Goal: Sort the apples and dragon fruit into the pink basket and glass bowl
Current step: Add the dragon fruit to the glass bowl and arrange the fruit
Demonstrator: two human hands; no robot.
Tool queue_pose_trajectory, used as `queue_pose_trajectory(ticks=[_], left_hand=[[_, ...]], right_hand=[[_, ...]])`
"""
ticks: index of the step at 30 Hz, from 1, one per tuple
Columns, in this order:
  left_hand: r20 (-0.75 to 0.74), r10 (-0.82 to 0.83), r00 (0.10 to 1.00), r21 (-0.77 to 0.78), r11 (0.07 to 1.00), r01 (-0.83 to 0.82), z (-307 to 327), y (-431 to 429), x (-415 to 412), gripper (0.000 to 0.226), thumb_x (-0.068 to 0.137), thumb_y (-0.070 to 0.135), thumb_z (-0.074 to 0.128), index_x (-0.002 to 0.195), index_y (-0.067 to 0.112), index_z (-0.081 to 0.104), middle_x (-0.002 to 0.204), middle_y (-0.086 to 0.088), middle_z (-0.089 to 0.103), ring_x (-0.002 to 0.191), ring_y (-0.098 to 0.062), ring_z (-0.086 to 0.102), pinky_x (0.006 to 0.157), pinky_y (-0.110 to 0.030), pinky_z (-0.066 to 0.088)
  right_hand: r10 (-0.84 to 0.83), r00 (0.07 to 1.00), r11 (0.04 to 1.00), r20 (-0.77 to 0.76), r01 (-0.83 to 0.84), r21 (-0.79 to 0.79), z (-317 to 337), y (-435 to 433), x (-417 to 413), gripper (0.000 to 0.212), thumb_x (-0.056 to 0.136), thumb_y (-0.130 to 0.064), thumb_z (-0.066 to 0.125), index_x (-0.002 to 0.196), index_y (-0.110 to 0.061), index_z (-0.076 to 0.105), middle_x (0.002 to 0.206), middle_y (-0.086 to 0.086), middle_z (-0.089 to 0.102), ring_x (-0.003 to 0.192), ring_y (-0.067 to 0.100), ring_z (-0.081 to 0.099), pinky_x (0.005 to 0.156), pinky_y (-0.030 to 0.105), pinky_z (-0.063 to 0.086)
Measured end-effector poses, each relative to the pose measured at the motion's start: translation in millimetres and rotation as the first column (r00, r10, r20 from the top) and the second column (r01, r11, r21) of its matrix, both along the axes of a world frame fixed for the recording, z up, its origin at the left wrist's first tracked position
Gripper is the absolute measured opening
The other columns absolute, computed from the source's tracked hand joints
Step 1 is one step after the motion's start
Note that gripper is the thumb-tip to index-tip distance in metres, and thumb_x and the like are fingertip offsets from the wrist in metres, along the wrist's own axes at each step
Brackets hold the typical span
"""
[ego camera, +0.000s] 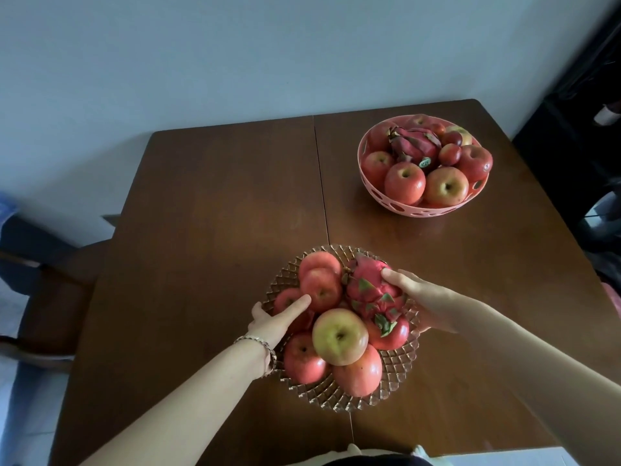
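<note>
The dragon fruit (366,290) is lying in the glass bowl (396,375) among apples (339,336). The right hand (423,297) is gripping it, thumb on top. The left hand (279,319) is laying straight fingers (300,302) on the apples. The pink basket (420,211) is standing well apart.

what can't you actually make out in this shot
Head view:
- Fingers of the right hand: hidden behind the dragon fruit and the glass bowl rim, so its grip is unclear.
- The sticker in the pink basket: print too small.
- Lower fruit there: covered by the top apples.
- The dark furniture: cut off by the right edge.
</note>
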State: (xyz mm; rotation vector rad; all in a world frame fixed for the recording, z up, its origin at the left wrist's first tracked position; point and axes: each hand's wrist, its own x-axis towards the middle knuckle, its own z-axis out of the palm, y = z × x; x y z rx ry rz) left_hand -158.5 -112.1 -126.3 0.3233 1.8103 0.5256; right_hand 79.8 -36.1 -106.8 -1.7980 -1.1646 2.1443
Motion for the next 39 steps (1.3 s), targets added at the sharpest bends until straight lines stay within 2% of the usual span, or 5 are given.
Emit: queue_pose_trajectory(ticks=[15,20,25,32,39], left_hand=[[0.006,0.095,0.995,0.194,0.976,-0.094,22,109,-61,0.140,0.021,0.085,0.069,0.141,0.020,0.034,0.140,-0.007,0.049,0.124,-0.028,0.051,0.105,-0.049,0.041],[-0.039,0.128,0.991,0.256,0.960,-0.114,1,197,-111,0.127,0.022,0.091,0.063,0.128,0.021,0.053,0.128,-0.005,0.059,0.116,-0.028,0.057,0.103,-0.047,0.042],[-0.021,0.128,0.992,0.222,0.968,-0.120,9,245,-126,0.105,0.032,0.083,0.068,0.118,0.023,0.061,0.118,-0.005,0.064,0.107,-0.029,0.061,0.098,-0.045,0.044],[-0.004,0.101,0.995,0.265,0.959,-0.096,2,281,-133,0.092,0.047,0.069,0.071,0.124,0.020,0.057,0.122,0.002,0.057,0.116,-0.027,0.055,0.106,-0.046,0.038],[-0.321,-0.093,0.943,0.238,0.955,0.175,0,277,-127,0.057,0.089,0.049,0.048,0.127,0.006,0.052,0.131,-0.011,0.054,0.122,-0.030,0.049,0.094,-0.033,0.036]], right_hand=[[-0.099,0.991,0.981,-0.086,0.111,0.158,21,95,-62,0.099,0.051,-0.064,0.073,0.132,-0.018,0.042,0.123,0.008,0.059,0.107,0.025,0.059,0.076,0.038,0.045],[-0.246,0.960,0.925,-0.136,0.275,0.262,19,157,-108,0.024,0.085,-0.048,0.054,0.087,-0.024,0.055,0.088,-0.001,0.063,0.080,0.014,0.060,0.059,0.027,0.041],[-0.304,0.948,0.903,-0.095,0.318,0.288,0,196,-134,0.079,0.061,-0.072,0.061,0.118,-0.017,0.056,0.114,0.005,0.065,0.101,0.023,0.063,0.093,0.046,0.048],[-0.385,0.920,0.863,-0.075,0.387,0.325,-22,226,-143,0.066,0.075,-0.063,0.058,0.121,-0.016,0.054,0.115,0.006,0.064,0.102,0.022,0.062,0.099,0.040,0.046],[-0.322,0.939,0.887,0.122,0.255,0.385,-9,223,-145,0.073,0.079,-0.071,0.041,0.128,-0.018,0.054,0.125,0.005,0.060,0.114,0.026,0.056,0.100,0.038,0.042]])
